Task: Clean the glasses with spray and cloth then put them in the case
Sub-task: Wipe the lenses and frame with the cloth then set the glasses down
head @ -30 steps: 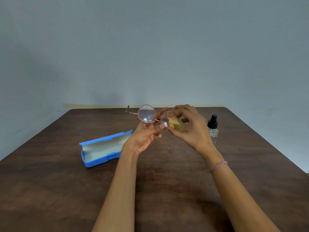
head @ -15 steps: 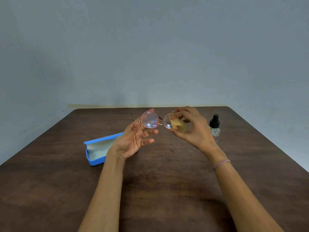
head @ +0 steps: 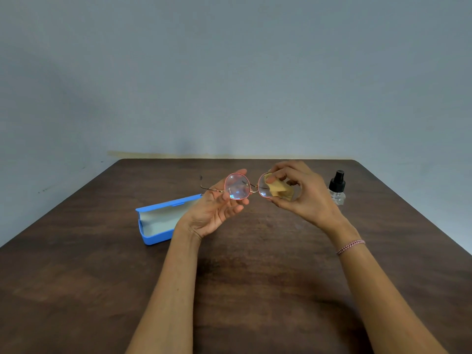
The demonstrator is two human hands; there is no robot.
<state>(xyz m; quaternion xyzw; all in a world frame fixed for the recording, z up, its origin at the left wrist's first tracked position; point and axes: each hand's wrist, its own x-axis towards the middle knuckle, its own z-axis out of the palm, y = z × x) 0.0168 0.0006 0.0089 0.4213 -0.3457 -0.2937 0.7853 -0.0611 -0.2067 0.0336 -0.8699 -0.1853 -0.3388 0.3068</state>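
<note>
Glasses (head: pixel 237 186) are held up in the air over the far middle of the worktop (head: pixel 255 277), between both hands, lenses upright and facing the person. Left hand (head: pixel 214 213) is palm up at the left lens, thumb on the frame by the hinge and fingers behind the glass. Its grip looks clamped on the frame, though the exact contact is hard to see through the lens. Right hand (head: pixel 306 198) has its fingers curled, grip pinched tight on a folded yellow cloth (head: pixel 277 189) that is pressed over the right lens. The left temple arm sticks out to the left, away from the hand. Blue case (head: pixel 157 237) lies open on the worktop, left of the hands and partly behind the left wrist, pale lining showing. Clear spray bottle (head: pixel 337 187) with a black top stands upright just to the right of the right hand. Red-and-white bracelet (head: pixel 350 247) on the right wrist. Plain grey wall (head: pixel 229 72) behind.
</note>
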